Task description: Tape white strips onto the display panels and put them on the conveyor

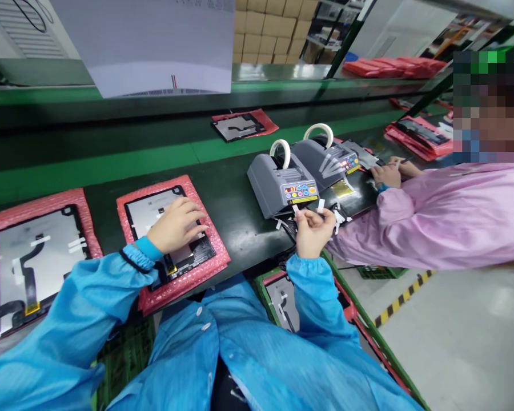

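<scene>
Right hand [316, 231] at dispenser [278, 185]; left hand [177, 224] over panel [148, 210].
Right: pinching white tape [321, 205]. Left: unclenched, fingers loosely spread. Panel lies on red wrap [217, 246], tabletop [240, 240] beneath.

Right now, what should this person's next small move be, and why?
Probably bring the right hand across to the flat silver-and-black rectangular panel: a short white tape strip shows at that hand's fingertips, beside the grey boxy tape dispenser, while the left hand is over the panel, which lies on pink bubble wrap.
</scene>
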Action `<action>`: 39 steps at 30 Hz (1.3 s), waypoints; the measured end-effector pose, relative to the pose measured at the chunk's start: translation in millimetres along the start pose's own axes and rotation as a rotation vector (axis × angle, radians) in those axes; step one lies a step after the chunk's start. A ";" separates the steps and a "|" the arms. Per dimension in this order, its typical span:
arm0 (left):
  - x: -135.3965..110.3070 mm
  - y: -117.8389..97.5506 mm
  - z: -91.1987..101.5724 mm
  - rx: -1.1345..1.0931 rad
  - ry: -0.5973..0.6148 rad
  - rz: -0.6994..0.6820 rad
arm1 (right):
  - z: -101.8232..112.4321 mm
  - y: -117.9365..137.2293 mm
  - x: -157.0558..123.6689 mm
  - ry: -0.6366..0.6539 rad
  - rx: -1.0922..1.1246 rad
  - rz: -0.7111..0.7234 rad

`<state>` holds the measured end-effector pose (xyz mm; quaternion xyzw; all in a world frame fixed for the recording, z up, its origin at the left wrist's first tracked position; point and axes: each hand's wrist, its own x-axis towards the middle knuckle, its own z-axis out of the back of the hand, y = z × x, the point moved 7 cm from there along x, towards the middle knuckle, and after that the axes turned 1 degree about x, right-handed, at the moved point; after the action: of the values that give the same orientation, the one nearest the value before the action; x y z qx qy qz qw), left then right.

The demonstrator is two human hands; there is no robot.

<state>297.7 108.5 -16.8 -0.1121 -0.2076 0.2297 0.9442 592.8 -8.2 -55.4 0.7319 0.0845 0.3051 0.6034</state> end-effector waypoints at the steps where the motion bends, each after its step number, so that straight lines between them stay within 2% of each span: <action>1: 2.5 -4.4 -0.1 -0.058 -0.011 0.018 | -8.7 8.0 -6.9 0.079 -0.024 0.026; 5: 11.7 -17.5 -3.2 -0.252 -0.039 0.121 | -67.0 33.8 -44.8 0.541 -0.072 0.053; 7: 12.4 -18.7 -4.3 -0.297 -0.043 0.163 | -96.7 41.7 -63.1 0.732 -0.083 0.057; 11: 3.1 -12.1 -1.5 -0.323 -0.040 0.219 | -139.6 44.5 -83.8 0.933 -0.080 0.004; 14: -8.9 0.4 2.3 -0.344 -0.074 0.322 | -157.4 39.2 -86.6 0.978 -0.049 -0.092; 19: -27.0 24.7 1.7 -0.443 -0.190 0.557 | -172.9 26.6 -78.9 0.939 0.040 -0.227; 28: -36.6 38.6 -6.5 -0.529 -0.219 0.626 | -202.5 8.3 -89.8 1.043 0.101 -0.361; 31: -36.4 42.4 -10.5 -0.470 -0.196 0.667 | -206.5 2.2 -90.0 1.047 0.073 -0.360; 36: -37.7 46.5 -18.3 -0.164 -0.056 0.829 | -210.7 -16.3 -91.7 1.071 -0.062 -0.345; 39: -38.5 45.6 -20.6 -0.056 -0.018 0.870 | -214.0 -24.9 -93.1 1.078 -0.136 -0.331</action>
<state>258.1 127.2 -62.2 -0.2129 -0.1553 0.6014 0.7542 407.0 130.4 -92.4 0.4091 0.4742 0.5416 0.5607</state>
